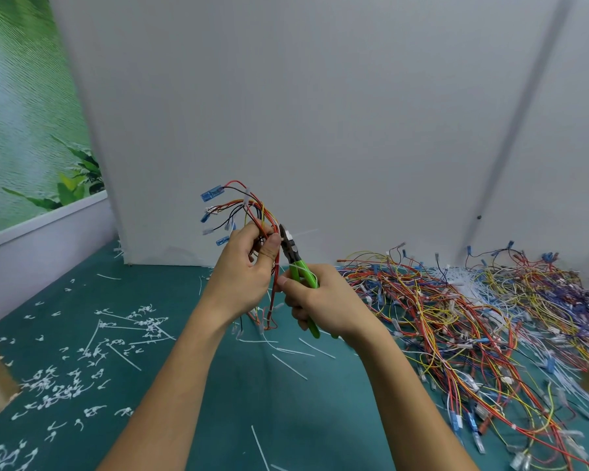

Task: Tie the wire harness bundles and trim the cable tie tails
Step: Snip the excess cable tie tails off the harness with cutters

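the step in hand looks like the trim. the green-handled cutters are the mark to steer by. the wire harness bundle is held up off the table, just left of the cutters and touching their nose. the left hand has its grip clenched round the wires, thumb pressed right beside the blades. the right hand has its grip clenched round the cutters' handles from below. the cable tie sits at the cutters' nose, and its tail runs out to the right of them as a pale blur. whether the blades have bitten yet cannot be told.

to do it well, lay the flat side of the blades hard against the tie's head, so no sharp stub is left. check that only the tail lies between the blades; the red and orange wires run very close. ease the thumb back a little from the nose before squeezing. one firm squeeze beats nibbling. expect the tail to fly off.

below and left of the cutters, offcuts litter the table. below and right of them lies a pile of loose harnesses.
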